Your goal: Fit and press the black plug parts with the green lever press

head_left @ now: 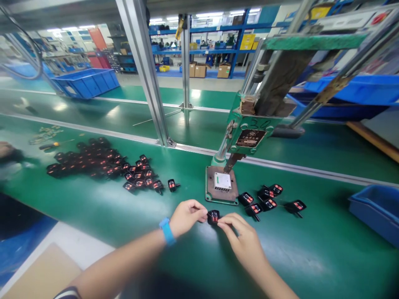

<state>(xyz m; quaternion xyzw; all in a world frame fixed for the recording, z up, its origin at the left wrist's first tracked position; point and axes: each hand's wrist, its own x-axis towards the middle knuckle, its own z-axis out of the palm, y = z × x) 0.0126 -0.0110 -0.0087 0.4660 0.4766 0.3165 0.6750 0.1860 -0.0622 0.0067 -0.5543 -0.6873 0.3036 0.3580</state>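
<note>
Between my two hands is a small black housing (213, 216) with red-orange parts inside, just in front of the press. My left hand (189, 216), with a blue band on its wrist, pinches the housing's left side. On the opposite side, the thumb and fingers of my right hand (238, 234) grip its right edge. Behind it stands a green hand press (252, 137) with a pale metal block (222, 181) on its base plate (210, 193). Similar black housings (269, 203) lie to the right of the press, and a single one (172, 185) lies to the left.
A large pile of black housings (90, 158) covers the left of the green bench, near a screwdriver (50, 145). At far left is another person's blurred hand (6, 150). A blue bin (374, 211) stands at right. An aluminium post (145, 74) rises behind the work area.
</note>
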